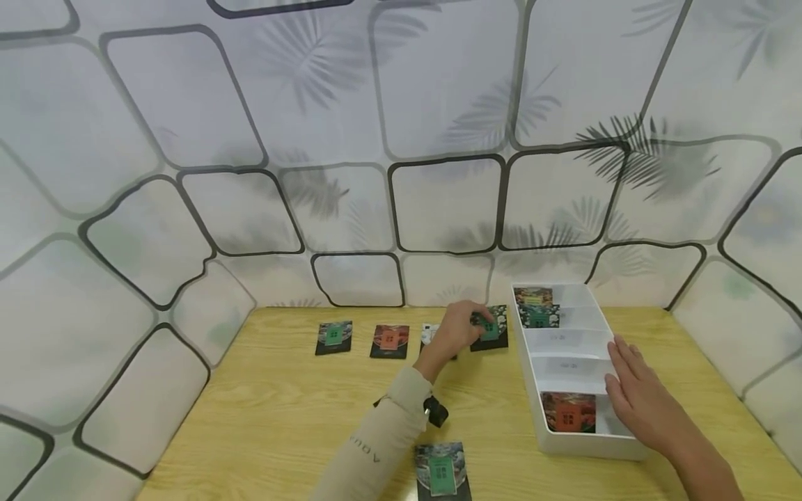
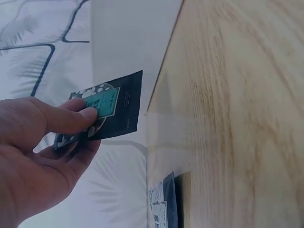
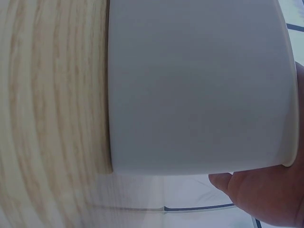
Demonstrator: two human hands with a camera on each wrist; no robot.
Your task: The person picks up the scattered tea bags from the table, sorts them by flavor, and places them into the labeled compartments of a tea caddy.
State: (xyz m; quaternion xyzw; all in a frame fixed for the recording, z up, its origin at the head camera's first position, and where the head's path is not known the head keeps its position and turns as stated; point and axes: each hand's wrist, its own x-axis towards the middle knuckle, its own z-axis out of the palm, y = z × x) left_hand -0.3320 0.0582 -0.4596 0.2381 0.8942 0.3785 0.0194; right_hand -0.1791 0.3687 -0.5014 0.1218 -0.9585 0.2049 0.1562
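Observation:
My left hand [image 1: 456,328] pinches a dark flat packet [image 2: 124,114] with a green label between thumb and fingers. In the left wrist view the packet is held up off the wooden table, its lower part sticking out past the thumb. In the head view it is just left of a white divided box [image 1: 589,447]. My right hand [image 1: 645,398] rests along the box's right rim with its fingers straight. Inside the box, two overlapping packets [image 1: 540,316] lie at the far left, and a red-labelled packet [image 1: 569,412] lies in the nearest compartment.
On the table [image 1: 282,417] a green-labelled packet [image 1: 334,337] and a red-labelled packet [image 1: 390,341] lie in a row, with a white-labelled packet [image 2: 161,204] partly hidden by my left hand in the head view. Another green-labelled packet [image 1: 442,473] lies near the front. Patterned cloth [image 1: 447,202] hangs behind.

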